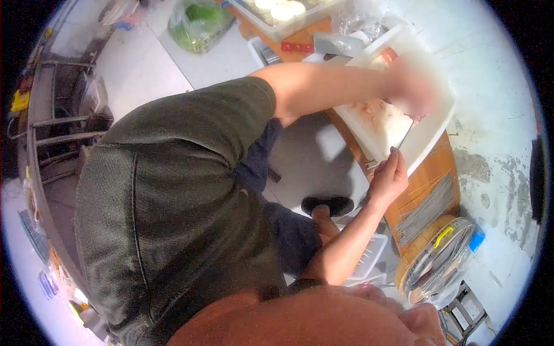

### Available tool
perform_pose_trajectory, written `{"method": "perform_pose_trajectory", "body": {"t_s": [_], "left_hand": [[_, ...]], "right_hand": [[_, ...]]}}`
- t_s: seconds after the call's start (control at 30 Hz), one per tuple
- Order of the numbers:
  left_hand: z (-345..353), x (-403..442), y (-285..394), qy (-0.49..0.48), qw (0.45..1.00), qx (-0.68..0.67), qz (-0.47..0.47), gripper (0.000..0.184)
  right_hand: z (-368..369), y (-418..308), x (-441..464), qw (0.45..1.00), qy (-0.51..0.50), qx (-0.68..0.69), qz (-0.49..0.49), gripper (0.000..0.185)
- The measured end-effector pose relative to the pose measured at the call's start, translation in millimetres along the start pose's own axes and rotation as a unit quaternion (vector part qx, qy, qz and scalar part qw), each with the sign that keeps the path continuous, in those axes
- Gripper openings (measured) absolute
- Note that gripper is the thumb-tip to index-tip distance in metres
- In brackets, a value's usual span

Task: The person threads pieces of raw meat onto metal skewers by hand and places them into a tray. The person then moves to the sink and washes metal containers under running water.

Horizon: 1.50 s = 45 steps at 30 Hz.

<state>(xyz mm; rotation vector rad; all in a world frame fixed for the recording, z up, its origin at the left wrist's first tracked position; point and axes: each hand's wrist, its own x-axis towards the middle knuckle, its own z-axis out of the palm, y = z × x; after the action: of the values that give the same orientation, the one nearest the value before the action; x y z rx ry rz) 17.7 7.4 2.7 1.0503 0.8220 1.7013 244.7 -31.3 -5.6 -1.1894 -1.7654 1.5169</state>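
Note:
My right hand (389, 177) pinches a thin skewer (405, 134) between thumb and fingers. The skewer slants up toward my left hand (416, 85), which is over the far part of a long white tray (430, 137). A blur covers the left hand's fingers, so their pose and hold are unclear. Reddish meat (419, 117) shows beside that hand, where the skewer's tip ends. Inside the tray is a pale board (381, 128) with small meat scraps on it. A few skewer ends (371, 166) stick out at the tray's near edge, close to my right hand.
A bundle of thin metal skewers (427, 210) lies on the brown cardboard (447, 158). Beyond the tray rests a cleaver (337, 44) with a red handle. A bag of greens (199, 26), a round plastic-wrapped container (433, 259) and a low white bin (374, 254) stand around.

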Motion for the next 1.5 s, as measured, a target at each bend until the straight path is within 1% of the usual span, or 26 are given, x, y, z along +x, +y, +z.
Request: {"method": "perform_pose_trajectory", "body": {"t_s": [0.03, 0.1, 0.17, 0.2, 0.27, 0.3, 0.37, 0.47, 0.63, 0.73, 0.83, 0.9, 1.0, 1.07, 1.17, 1.27, 1.37, 1.43, 1.5], "left_hand": [[-1.9, 1.5, -15.0, -0.008, 0.998, 0.027, 0.05, 0.025], [-4.7, 8.1, -25.5, -0.015, 0.998, 0.026, 0.062, 0.025], [-7.8, 13.4, -27.9, -0.012, 0.999, -0.029, -0.012, 0.025], [-7.9, 13.2, -27.0, -0.008, 1.0, -0.016, -0.014, 0.025], [-8.0, 11.4, -22.9, -0.001, 1.0, 0.009, -0.017, 0.025], [-7.5, 9.5, -19.5, 0.007, 1.0, -0.007, -0.027, 0.025], [-5.9, 5.0, -13.7, 0.023, 0.998, -0.041, -0.045, 0.026], [-12.9, 8.9, -22.1, 0.011, 0.999, -0.019, -0.047, 0.025], [-20.3, 11.5, -37.4, 0.017, 1.0, -0.018, 0.007, 0.023], [-15.7, 5.6, -29.6, 0.04, 0.999, -0.016, -0.005, 0.021], [-22.4, 10.6, -33.7, 0.03, 0.999, 0.027, -0.023, 0.021], [-22.8, 11.1, -30.8, 0.031, 0.999, 0.015, -0.034, 0.022], [-23.3, 12.2, -24.1, 0.067, 0.989, -0.102, -0.084, 0.024], [-31.2, 21.5, -27.8, 0.091, 0.963, -0.204, -0.15, 0.024], [-28.9, 20.1, -27.2, 0.119, 0.975, -0.141, -0.127, 0.024], [-29.7, 19.9, -29.9, 0.131, 0.974, -0.145, -0.116, 0.022], [-18.3, 13.4, -24.9, 0.167, 0.966, -0.167, -0.107, 0.02], [-27.7, 14.7, -36.3, 0.114, 0.992, -0.049, -0.031, 0.019], [-27.8, 14.7, -36.1, 0.115, 0.992, -0.033, -0.029, 0.019]], "right_hand": [[0.4, -1.4, 0.9, 1.0, 0.007, 0.006, 0.002, 0.025], [4.7, -8.0, 1.1, 1.0, 0.021, 0.018, 0.009, 0.025], [4.8, -10.7, 2.5, 1.0, 0.018, 0.01, 0.01, 0.025], [5.2, -11.3, 4.0, 1.0, 0.016, 0.006, 0.01, 0.025], [6.7, -10.8, 5.8, 0.999, 0.015, 0.042, 0.017, 0.024], [8.1, -10.9, 6.6, 0.998, 0.013, 0.058, 0.02, 0.024], [10.4, -13.7, 7.4, 0.999, 0.013, 0.043, 0.009, 0.023], [12.2, -11.9, 10.3, 0.999, 0.009, 0.041, 0.003, 0.021], [15.7, -8.5, 17.0, 0.999, 0.013, 0.048, 0.008, 0.02], [16.2, -9.0, 16.3, 0.998, 0.007, 0.057, 0.013, 0.02], [18.9, -12.9, 16.0, 0.998, 0.005, 0.062, 0.018, 0.021], [21.1, -17.1, 15.9, 0.998, 0.005, 0.053, 0.019, 0.022], [22.7, -18.7, 18.2, 0.998, 0.003, 0.055, 0.021, 0.023], [22.3, -14.8, 20.3, 0.998, -0.003, 0.062, 0.023, 0.023], [24.0, -16.6, 19.2, 0.997, -0.003, 0.06, 0.04, 0.023], [24.0, -17.1, 19.2, 0.997, -0.001, 0.057, 0.041, 0.023], [25.7, -18.0, 18.9, 0.998, 0.008, 0.054, 0.036, 0.02], [26.1, -18.6, 18.5, 0.997, 0.012, 0.062, 0.042, 0.019], [25.0, -18.0, 19.7, 0.995, 0.009, 0.08, 0.055, 0.019]]}}
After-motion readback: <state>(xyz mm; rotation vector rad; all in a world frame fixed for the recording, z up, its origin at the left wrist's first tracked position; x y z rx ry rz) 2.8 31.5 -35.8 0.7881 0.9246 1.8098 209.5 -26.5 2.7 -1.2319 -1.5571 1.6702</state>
